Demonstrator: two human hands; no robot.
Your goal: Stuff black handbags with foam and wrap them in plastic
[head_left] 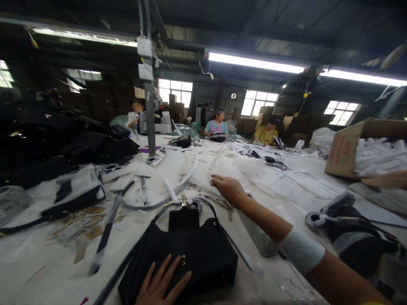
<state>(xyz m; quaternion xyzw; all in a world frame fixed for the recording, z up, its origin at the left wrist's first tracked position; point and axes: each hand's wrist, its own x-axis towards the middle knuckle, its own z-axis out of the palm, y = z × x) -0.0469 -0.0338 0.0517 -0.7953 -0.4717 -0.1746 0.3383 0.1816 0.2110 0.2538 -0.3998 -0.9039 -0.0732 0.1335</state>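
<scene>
A black handbag point(203, 250) lies on the table in front of me, its flap with a gold clasp point(184, 201) folded back. My left hand point(162, 284) rests on the front of the bag with fingers spread, close to a small gold fitting. Beyond the bag, my right hand point(227, 188) reaches out over the pile of packing sheets. Its fingers are closed at the edge of a thin white sheet point(216, 163), which rises slightly from the pile. A white band circles my right forearm.
Black bags point(63, 144) are heaped at left. Paper tags point(89, 228) and a wrapped strap lie nearer. A metal pole point(150, 114) rises from the table. At right, a co-worker's hand point(388, 180) is near a carton point(345, 148) of white rolls. Several people sit across.
</scene>
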